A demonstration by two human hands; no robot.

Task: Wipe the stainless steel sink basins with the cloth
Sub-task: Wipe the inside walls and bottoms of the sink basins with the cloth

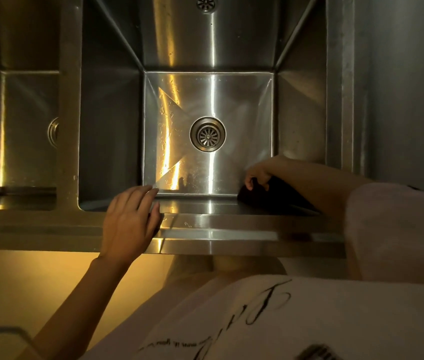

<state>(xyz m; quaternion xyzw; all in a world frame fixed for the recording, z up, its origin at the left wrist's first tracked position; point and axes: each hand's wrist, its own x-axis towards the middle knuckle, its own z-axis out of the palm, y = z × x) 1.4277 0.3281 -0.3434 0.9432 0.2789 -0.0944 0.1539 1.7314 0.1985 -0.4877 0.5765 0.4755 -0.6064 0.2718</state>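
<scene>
- I am finding the right hand (pixel 257 175) gripping the dark cloth (pixel 270 194), pressing it against the near wall of the centre basin (pixel 299 105), close to the right-hand corner.
- I am judging the job as partway: droplets and streaks are showing on the basin floor left of the drain strainer (pixel 207 134); the left basin (pixel 29 120) is looking unattended.
- I am noting the left hand (pixel 130 219) resting flat, fingers relaxed, on the front rim (pixel 231 229), apparently bracing.
- The right forearm is reaching down over the rim.

Single head-worn view, wide-angle. It looked steeply down from close above the sink basin (pixel 127 141). The front rim (pixel 231 229) lay nearest the wearer
</scene>
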